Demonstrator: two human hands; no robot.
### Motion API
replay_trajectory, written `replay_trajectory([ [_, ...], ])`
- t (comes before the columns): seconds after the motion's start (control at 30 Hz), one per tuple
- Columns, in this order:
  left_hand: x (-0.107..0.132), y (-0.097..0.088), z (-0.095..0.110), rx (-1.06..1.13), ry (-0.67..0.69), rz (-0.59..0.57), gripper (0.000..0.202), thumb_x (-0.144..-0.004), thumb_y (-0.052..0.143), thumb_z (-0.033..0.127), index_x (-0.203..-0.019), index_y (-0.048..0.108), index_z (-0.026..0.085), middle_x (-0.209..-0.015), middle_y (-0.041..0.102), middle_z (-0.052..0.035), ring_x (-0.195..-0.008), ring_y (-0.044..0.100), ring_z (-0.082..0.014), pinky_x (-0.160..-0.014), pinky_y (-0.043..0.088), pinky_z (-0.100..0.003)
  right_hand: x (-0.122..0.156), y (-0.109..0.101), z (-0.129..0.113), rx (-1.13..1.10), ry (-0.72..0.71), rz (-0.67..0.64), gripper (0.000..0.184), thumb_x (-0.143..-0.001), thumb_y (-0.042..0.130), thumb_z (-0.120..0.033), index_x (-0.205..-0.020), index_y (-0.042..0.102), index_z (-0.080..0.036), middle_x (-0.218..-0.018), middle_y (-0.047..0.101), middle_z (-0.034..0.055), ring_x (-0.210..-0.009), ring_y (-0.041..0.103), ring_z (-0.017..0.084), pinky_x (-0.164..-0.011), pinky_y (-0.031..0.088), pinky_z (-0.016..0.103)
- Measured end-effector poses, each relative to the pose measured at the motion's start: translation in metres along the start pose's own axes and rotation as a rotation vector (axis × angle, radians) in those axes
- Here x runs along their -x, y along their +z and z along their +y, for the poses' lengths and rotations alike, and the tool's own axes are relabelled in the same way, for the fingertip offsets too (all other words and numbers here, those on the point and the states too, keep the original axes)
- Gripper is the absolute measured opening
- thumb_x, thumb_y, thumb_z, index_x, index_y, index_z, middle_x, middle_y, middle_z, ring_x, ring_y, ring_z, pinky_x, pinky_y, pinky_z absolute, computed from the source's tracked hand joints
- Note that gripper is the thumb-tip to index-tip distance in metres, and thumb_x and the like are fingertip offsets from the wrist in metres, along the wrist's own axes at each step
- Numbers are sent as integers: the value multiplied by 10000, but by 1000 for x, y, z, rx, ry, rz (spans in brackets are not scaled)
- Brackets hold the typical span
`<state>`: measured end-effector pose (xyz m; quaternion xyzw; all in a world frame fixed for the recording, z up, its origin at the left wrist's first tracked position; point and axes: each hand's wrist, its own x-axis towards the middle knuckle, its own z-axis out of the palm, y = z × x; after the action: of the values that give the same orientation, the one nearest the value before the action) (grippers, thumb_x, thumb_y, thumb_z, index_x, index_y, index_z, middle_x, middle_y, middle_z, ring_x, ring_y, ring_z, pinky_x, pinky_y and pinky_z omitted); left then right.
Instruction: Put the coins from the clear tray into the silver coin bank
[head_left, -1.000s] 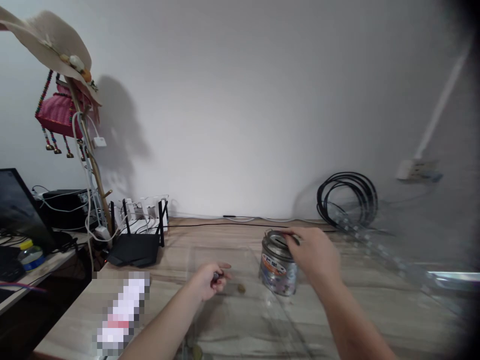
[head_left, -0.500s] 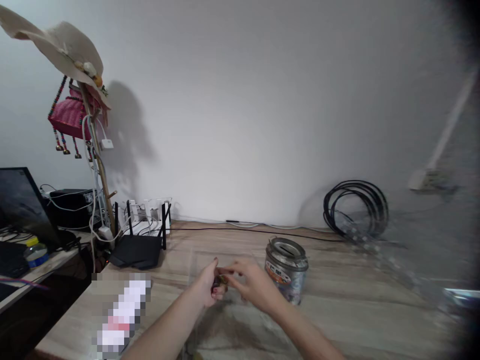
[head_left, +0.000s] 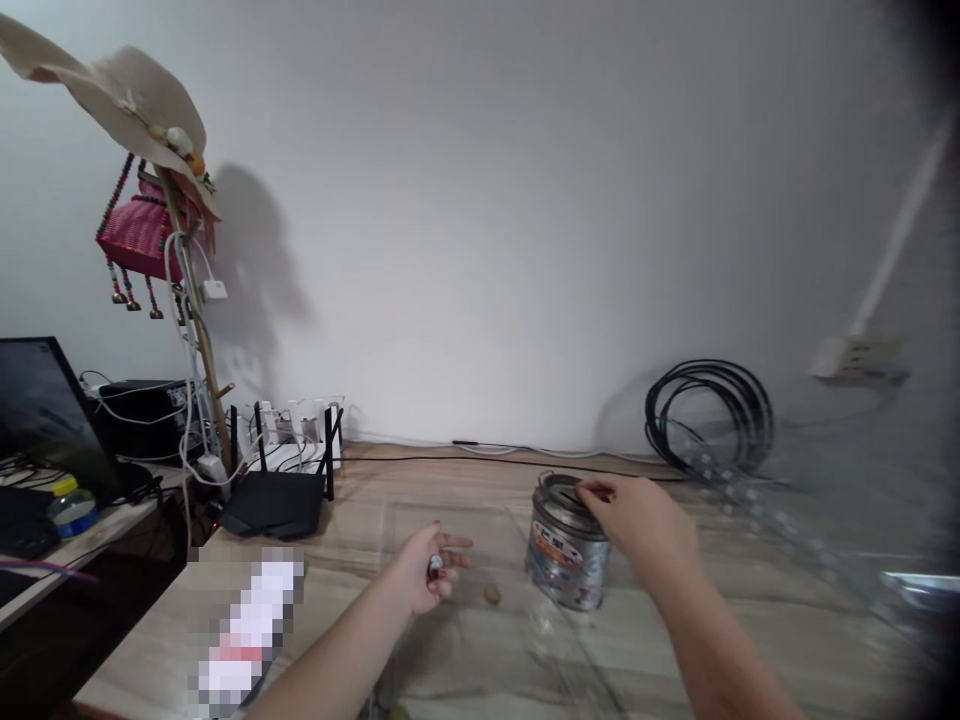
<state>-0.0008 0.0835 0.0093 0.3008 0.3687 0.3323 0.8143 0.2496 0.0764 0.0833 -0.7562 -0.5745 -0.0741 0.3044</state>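
Observation:
A round metal tin [head_left: 568, 555] with a printed label stands upright, a dark slot in its lid. My right hand [head_left: 645, 520] is over that lid, thumb and fingers pinched together at the slot. Whatever the pinch holds is too small to make out. To the left, my left hand [head_left: 431, 570] is palm up, with some fingers stretched out and others curled round small dark and shiny pieces I cannot identify. Below the hands sits a clear plastic box [head_left: 517, 512], with a small round brown thing [head_left: 491, 593] inside.
Left of the hands are a black router [head_left: 274, 503] with antennas and a blurred-out pale object [head_left: 247, 630]. A black cable coil [head_left: 709, 415] leans against the wall. A hat [head_left: 142, 110] and a pink bag [head_left: 142, 232] hang on a wooden stand. A monitor [head_left: 52, 420] is far left.
My right hand has left my left hand and moved right, onto the tin's lid. The left hand stays nearly in place, its fingers more spread. The brown thing has come into view.

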Motion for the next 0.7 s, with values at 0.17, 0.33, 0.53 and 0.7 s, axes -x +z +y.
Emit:
replay_trajectory([
  [0.17, -4, -4, 0, 219, 61, 96, 385, -794, 330, 357, -950, 511, 56, -619, 514, -76, -432, 385, -50, -372, 232, -130, -1, 3, -2, 12, 35, -103, 270, -692, 441, -401, -746, 663, -258, -797, 639, 55, -726, 545, 225, -498, 332, 275],
  [0.33, -5, -2, 2, 370, 113, 140, 454, -817, 252, 379, -988, 454, 9, -736, 542, -168, -700, 552, -184, -582, 414, -235, 34, 16, -37, -98, -308, 136, 335, -774, 351, -344, -895, 626, -194, -924, 612, 76, -893, 503, 210, -730, 368, 296],
  [0.53, 0, 2, 4, 257, 57, 13, 466, -792, 242, 495, -824, 522, 124, -577, 507, -41, -544, 515, -163, -510, 356, -241, 84, 47, -89, -363, -806, -484, 246, -724, 448, -262, -918, 598, -243, -975, 595, 20, -800, 540, 139, -668, 378, 219],
  [0.7, 0, 5, -1, 225, 47, -175, 489, -793, 234, 506, -726, 529, 122, -599, 526, -48, -559, 515, -151, -546, 356, -248, 85, 63, -88, -442, -782, -532, 249, -717, 416, -167, -859, 613, -219, -921, 619, 21, -816, 549, 133, -694, 383, 212],
])
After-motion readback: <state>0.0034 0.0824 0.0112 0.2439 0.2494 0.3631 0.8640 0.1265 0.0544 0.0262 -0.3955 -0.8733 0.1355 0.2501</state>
